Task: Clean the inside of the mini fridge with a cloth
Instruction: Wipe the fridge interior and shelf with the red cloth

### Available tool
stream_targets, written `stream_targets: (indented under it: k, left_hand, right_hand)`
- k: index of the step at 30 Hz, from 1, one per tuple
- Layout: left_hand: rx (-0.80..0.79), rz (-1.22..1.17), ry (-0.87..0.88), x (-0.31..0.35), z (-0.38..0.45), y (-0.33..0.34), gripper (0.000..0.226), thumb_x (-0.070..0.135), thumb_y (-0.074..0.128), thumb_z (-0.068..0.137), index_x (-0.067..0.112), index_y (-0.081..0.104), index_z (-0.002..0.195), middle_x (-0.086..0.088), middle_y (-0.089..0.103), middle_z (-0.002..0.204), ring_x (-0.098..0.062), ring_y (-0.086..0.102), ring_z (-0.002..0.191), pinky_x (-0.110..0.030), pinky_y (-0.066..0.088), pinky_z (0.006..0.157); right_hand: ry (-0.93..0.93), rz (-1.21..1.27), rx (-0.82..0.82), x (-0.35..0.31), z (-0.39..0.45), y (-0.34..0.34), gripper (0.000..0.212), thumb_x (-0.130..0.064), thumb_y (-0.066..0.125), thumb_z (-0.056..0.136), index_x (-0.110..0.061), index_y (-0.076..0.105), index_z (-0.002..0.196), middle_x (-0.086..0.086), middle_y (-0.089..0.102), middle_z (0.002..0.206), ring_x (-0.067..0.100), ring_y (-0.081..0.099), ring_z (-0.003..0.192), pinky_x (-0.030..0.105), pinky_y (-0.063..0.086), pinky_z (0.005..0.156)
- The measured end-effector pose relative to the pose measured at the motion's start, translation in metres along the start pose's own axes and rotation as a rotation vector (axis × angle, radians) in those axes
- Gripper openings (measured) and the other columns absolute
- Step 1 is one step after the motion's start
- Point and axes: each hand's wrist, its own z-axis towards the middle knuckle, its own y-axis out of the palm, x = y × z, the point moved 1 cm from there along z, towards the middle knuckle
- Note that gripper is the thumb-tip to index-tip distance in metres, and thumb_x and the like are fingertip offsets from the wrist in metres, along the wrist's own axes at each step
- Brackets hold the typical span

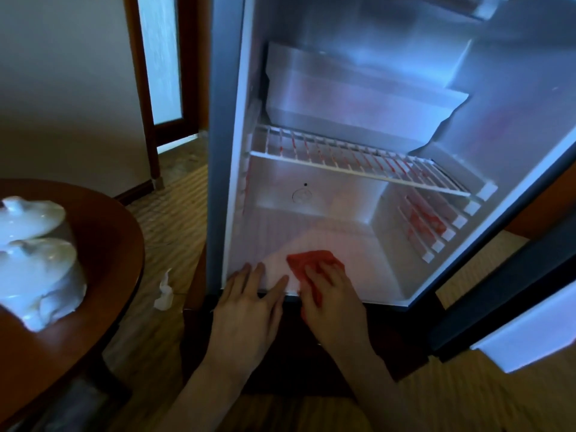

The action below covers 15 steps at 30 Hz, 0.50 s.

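Observation:
The mini fridge stands open, its white inside lit. A red cloth lies on the fridge floor near the front edge. My right hand lies flat on the cloth with fingers spread, pressing it down; part of the cloth is hidden under the palm. My left hand rests with straight fingers on the front lip of the fridge floor, just left of the cloth. A white wire shelf crosses the middle of the fridge. Above it sits a freezer box.
The fridge door hangs open at the right. A round wooden table at the left carries two white lidded cups. A crumpled white tissue lies on the carpet by the fridge. A wooden door frame stands behind.

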Motion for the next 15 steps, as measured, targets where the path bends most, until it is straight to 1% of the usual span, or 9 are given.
stream_targets:
  k: [2,4,6,8,11,13,15]
  left_hand:
    - [0.007,0.007,0.004,-0.002,0.0,0.001,0.043,0.034,0.069,0.09,0.034,0.064,0.133,-0.014,0.06,0.138,-0.035,0.057,0.125,-0.047,0.045,0.105]
    - [0.021,0.007,0.0,-0.001,0.0,0.001,0.04,0.035,0.066,0.091,0.035,0.065,0.132,-0.013,0.06,0.137,-0.033,0.057,0.126,-0.046,0.047,0.103]
    - [0.041,-0.018,-0.015,0.001,0.0,-0.001,0.036,0.037,0.059,0.094,0.036,0.066,0.13,-0.012,0.061,0.136,-0.032,0.056,0.126,-0.045,0.048,0.102]
    - [0.056,-0.042,-0.034,0.002,0.002,-0.002,0.034,0.04,0.053,0.097,0.037,0.067,0.129,-0.01,0.061,0.136,-0.03,0.055,0.127,-0.043,0.046,0.104]
    - [0.063,-0.05,-0.047,0.003,0.004,-0.002,0.032,0.043,0.053,0.098,0.038,0.069,0.126,-0.009,0.062,0.135,-0.028,0.056,0.126,-0.041,0.047,0.104]
    - [0.053,-0.054,-0.041,0.002,0.005,-0.001,0.033,0.044,0.056,0.096,0.037,0.069,0.125,-0.009,0.062,0.135,-0.029,0.056,0.126,-0.042,0.048,0.102]
    - [0.046,-0.048,-0.04,0.0,0.005,0.001,0.034,0.044,0.056,0.095,0.037,0.069,0.126,-0.01,0.062,0.135,-0.03,0.057,0.126,-0.044,0.048,0.102]
  right_hand:
    - [-0.009,0.013,-0.001,0.004,0.038,0.005,0.038,-0.041,0.044,0.101,-0.034,0.061,0.134,-0.007,0.055,0.138,0.012,0.047,0.13,0.033,0.046,0.104]
    - [0.011,0.0,-0.044,0.011,0.084,0.012,0.036,-0.039,0.045,0.101,-0.035,0.061,0.134,-0.008,0.054,0.139,0.012,0.046,0.131,0.033,0.045,0.106]
    - [0.021,-0.022,-0.093,0.016,0.123,0.018,0.038,-0.037,0.043,0.103,-0.032,0.06,0.137,-0.004,0.055,0.142,0.015,0.045,0.134,0.033,0.04,0.111]
    - [0.029,-0.055,-0.131,0.016,0.138,0.022,0.04,-0.038,0.042,0.104,-0.026,0.059,0.139,0.002,0.052,0.146,0.02,0.042,0.136,0.033,0.034,0.114]
    - [0.02,-0.026,-0.128,0.015,0.11,0.016,0.047,-0.044,0.041,0.101,-0.021,0.058,0.138,0.006,0.049,0.149,0.024,0.038,0.139,0.034,0.031,0.114]
    - [-0.032,-0.041,-0.074,0.015,0.067,0.007,0.054,-0.048,0.036,0.098,-0.019,0.058,0.138,0.006,0.052,0.147,0.024,0.04,0.138,0.032,0.033,0.113]
    - [-0.061,-0.077,-0.001,0.013,0.025,0.004,0.053,-0.046,0.034,0.101,-0.019,0.057,0.14,0.005,0.052,0.147,0.023,0.042,0.139,0.031,0.032,0.113]
